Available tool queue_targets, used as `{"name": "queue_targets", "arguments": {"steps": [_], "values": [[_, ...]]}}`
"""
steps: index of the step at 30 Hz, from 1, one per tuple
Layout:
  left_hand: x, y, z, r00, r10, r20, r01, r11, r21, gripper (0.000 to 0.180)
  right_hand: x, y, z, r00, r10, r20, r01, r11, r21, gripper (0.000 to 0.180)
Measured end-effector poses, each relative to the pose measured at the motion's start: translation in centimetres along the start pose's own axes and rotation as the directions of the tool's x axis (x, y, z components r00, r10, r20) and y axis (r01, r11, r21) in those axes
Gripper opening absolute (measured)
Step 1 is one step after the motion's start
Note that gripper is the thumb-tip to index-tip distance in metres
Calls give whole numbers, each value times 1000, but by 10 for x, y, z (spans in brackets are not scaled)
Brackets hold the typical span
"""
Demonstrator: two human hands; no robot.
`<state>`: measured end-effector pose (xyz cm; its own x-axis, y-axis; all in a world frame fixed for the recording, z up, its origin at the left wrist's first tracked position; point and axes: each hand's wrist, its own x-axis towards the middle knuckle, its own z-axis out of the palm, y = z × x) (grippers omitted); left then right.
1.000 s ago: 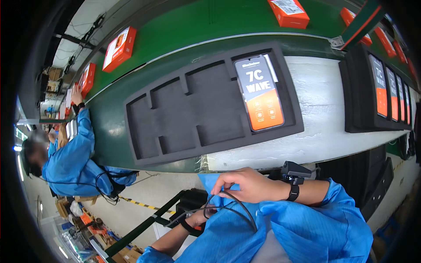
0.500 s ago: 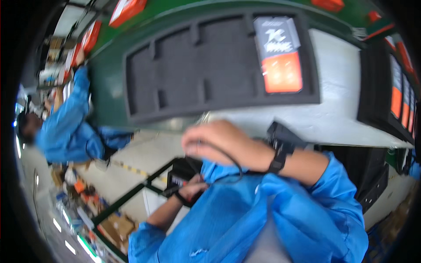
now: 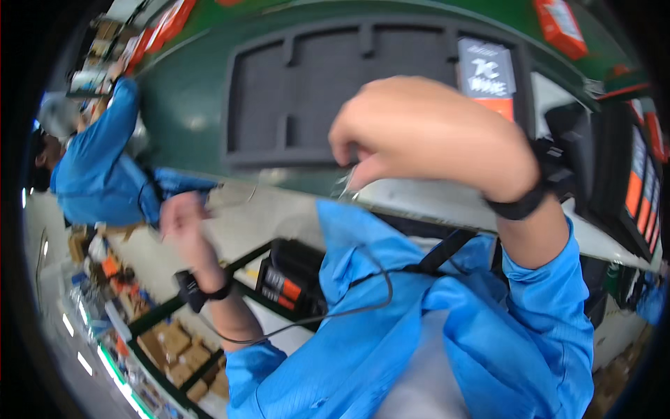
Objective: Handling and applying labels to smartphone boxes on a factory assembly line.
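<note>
A black tray (image 3: 258,105) with several compartments lies on the bench, and a flat grey-and-orange package (image 3: 486,70) fills its right-hand compartment. Over the tray's near edge is my right hand (image 3: 412,136), wrist bent and fingers curled toward the thumb. Below its fingertips shows a thin whitish strand (image 3: 346,184); I cannot make out whether the fingers hold it. My left hand (image 3: 187,220) is raised off the bench at the left, its fingers smeared by motion. Both wrists wear black straps, and a dark cord (image 3: 307,321) runs from the left one across my blue clothing.
Another black tray (image 3: 614,202) with grey-and-orange packages stands at the right. Below the bench, between my arms, sits a black container (image 3: 296,262) with orange-marked packages. A co-worker in blue (image 3: 105,167) is at the left. Red boxes (image 3: 560,28) lie along the far side.
My right hand has moved up and right, from before the tray to over its near edge. My left hand has swung out to the left and up. The view has shifted slightly.
</note>
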<state>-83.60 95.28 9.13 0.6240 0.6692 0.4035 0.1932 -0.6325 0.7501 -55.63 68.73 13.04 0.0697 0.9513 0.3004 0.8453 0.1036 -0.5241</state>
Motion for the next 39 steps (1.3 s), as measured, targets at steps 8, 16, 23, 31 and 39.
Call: {"name": "queue_targets", "arguments": {"steps": [8, 16, 23, 31, 39], "values": [[15, 170, 154, 493, 79, 866, 676, 591, -439, 57, -148, 53, -87, 581, 584, -567, -662, 744, 88, 17], [29, 202, 287, 376, -65, 924, 834, 459, -307, 39, -154, 76, -32, 547, 407, -732, -674, 733, -96, 19], [20, 185, 319, 422, 53, 905, 720, 587, -370, 34, -156, 74, -16, 298, 303, -905, -576, 813, 83, 17], [13, 179, 329, 482, -17, 876, 719, 579, -384, 26, -134, -78, 81, 933, -42, 357, -172, 820, 546, 50], [75, 164, 263, 698, 26, 715, 601, 520, -606, 30, -141, -55, 17, 994, 110, 20, -28, 72, 997, 17]]}}
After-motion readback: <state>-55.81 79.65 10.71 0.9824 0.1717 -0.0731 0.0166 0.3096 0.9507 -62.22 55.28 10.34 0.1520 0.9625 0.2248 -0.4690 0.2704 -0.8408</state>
